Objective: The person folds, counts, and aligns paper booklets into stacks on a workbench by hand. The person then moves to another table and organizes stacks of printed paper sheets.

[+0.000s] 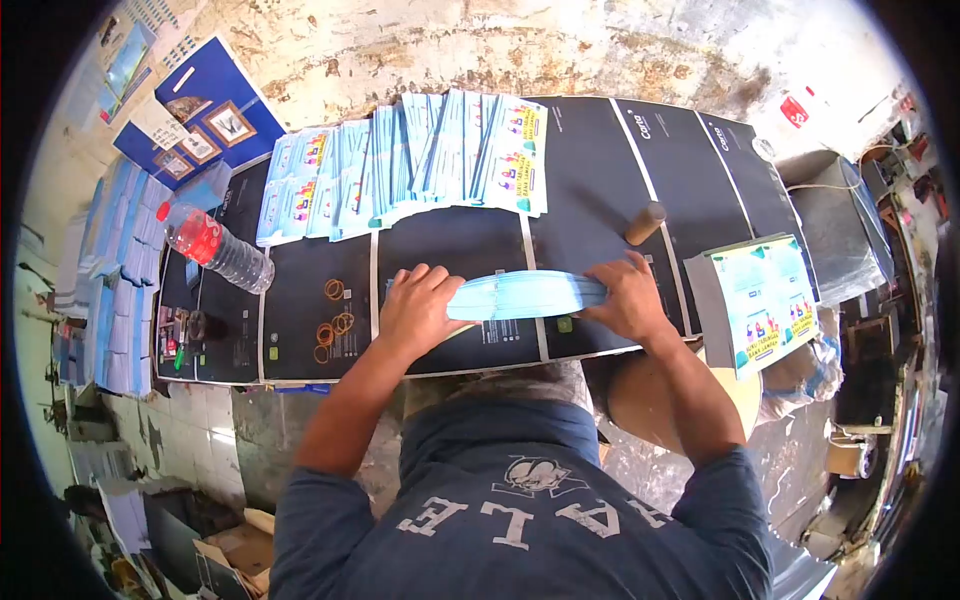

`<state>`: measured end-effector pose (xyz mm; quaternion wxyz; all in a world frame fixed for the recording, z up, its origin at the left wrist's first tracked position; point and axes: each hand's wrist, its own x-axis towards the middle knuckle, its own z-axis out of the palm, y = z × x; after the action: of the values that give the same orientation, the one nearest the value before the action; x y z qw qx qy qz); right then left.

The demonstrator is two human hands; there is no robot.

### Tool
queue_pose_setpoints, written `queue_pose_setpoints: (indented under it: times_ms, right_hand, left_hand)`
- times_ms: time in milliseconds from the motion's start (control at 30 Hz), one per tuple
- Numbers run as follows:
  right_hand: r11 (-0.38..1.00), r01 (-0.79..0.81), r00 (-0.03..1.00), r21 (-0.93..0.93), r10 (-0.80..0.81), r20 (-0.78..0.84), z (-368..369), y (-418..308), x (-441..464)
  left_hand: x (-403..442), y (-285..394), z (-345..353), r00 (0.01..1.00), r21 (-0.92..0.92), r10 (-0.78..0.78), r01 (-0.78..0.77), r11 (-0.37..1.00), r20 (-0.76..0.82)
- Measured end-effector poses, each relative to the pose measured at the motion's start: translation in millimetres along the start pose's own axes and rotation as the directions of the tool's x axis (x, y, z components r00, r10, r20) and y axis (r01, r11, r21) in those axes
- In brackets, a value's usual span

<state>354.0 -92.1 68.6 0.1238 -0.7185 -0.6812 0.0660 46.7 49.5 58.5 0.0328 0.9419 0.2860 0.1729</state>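
Between my two hands is a stack of light-blue booklets (530, 296), seen edge-on and slightly bowed, above the black tabletop (450, 245). My left hand (418, 308) is closed around its left end, and my right hand (628, 297) grips the right end. Beyond them, a long fanned row of printed booklets (410, 165) lies along the table's back edge. To the right of my right hand stands a tall pile of the same booklets (765, 305), with colourful covers. Several rubber bands (340, 322) lie left of my left hand.
A water bottle with a red cap (215, 245) leans at the table's left. A brown cylinder (645, 223) is behind my right hand. Paper stacks (120, 270) line the left side, near a blue board (205, 115). A round stool seat (640, 405) is under my right forearm.
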Motion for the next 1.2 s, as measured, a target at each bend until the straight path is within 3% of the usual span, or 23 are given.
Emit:
queue_pose_setpoints:
  times_ms: [133,200,267,400,467,500,533,600,633,667,733,767,800,867,933,1000,1033,1067,1100,1133,1167,1200]
  right_hand:
    - [0.999,0.023,0.999,0.047,-0.020,-0.051,-4,-4,-2]
    - [0.997,0.031,0.996,0.077,-0.023,-0.091,5,3,-3]
    - [0.994,0.016,0.998,0.110,-0.010,-0.055,9,4,-5]
    - [0.982,-0.061,0.998,0.176,0.061,0.010,0,-9,-6]
    - [0.889,-0.108,0.990,0.445,0.137,-0.032,5,-5,-15]
    - [0.812,-0.162,0.982,0.561,0.187,0.012,17,6,-22]
    - [0.813,-0.159,0.983,0.560,0.183,0.014,34,11,-24]
    - [0.366,0.067,0.955,0.928,0.246,-0.166,76,18,-29]
    - [0.591,0.007,0.991,0.807,0.103,-0.084,86,14,-24]
    - [0.593,0.003,0.990,0.805,0.111,-0.086,89,17,-25]
    - [0.282,-0.187,0.978,0.941,0.143,0.151,64,8,-6]
    - [0.310,-0.144,0.987,0.940,0.119,0.112,60,6,-2]
    - [0.312,-0.138,0.987,0.940,0.127,0.103,53,1,3]
    - [0.634,-0.316,0.940,0.706,0.309,0.144,38,-12,13]
    - [0.781,-0.218,0.957,0.585,0.289,-0.030,32,-38,11]
    - [0.702,-0.315,0.939,0.639,0.327,0.104,28,-40,8]
    - [0.580,-0.223,0.954,0.784,0.294,0.054,27,-37,2]
    - [0.436,-0.112,0.965,0.893,0.264,-0.008,26,-30,-4]
    - [0.360,-0.027,0.968,0.932,0.243,-0.066,42,-16,-13]
    - [0.354,-0.041,0.968,0.934,0.246,-0.051,43,-15,-19]
    - [0.357,-0.016,0.967,0.934,0.242,-0.076,44,-16,-28]
    - [0.362,0.007,0.966,0.932,0.239,-0.100,45,-17,-39]
  left_hand:
    - [-2,-14,-32,0.987,-0.078,-0.049,0.061,0.995,0.150]
    - [-15,-46,-61,0.928,-0.037,-0.170,0.193,0.980,0.331]
    - [-35,-76,-39,0.948,-0.351,-0.117,0.223,0.909,0.297]
    - [-42,-76,-30,0.949,-0.233,-0.125,0.197,0.952,0.290]
    - [-54,-68,-25,0.952,-0.642,-0.189,0.303,0.704,0.243]
    - [-58,-65,-25,0.874,-0.740,-0.216,0.484,0.467,0.436]
    - [-60,-64,-21,0.873,-0.740,-0.220,0.486,0.465,0.435]
    - [-66,-60,-3,0.828,-0.884,-0.319,0.459,-0.085,0.461]
    - [-59,-58,19,0.911,-0.935,-0.298,0.332,0.125,0.284]
    - [-63,-65,27,0.914,-0.935,-0.289,0.331,0.124,0.285]
    - [-42,-64,8,0.843,-0.874,-0.289,0.484,0.044,0.453]
    - [-38,-68,9,0.832,-0.840,-0.335,0.515,0.168,0.443]
    - [-31,-68,10,0.837,-0.843,-0.326,0.510,0.174,0.439]
    - [-16,-65,10,0.806,-0.715,-0.460,0.566,0.410,0.373]
    - [-6,-44,-10,0.881,-0.670,-0.412,0.453,0.588,0.234]
    - [-5,-27,-38,0.812,-0.641,-0.438,0.577,0.506,0.385]
    - [-16,-36,-28,0.821,-0.731,-0.443,0.543,0.414,0.359]
    - [-24,-41,-23,0.825,-0.735,-0.448,0.534,0.418,0.345]
    - [-38,-42,-18,0.892,-0.834,-0.409,0.367,0.412,0.191]
    - [-53,-42,-11,0.928,-0.899,-0.371,0.196,0.392,0.041]
    - [-67,-44,-6,0.902,-0.914,-0.395,0.298,0.277,0.175]
    - [-79,-41,1,0.898,-0.911,-0.394,0.316,0.264,0.197]
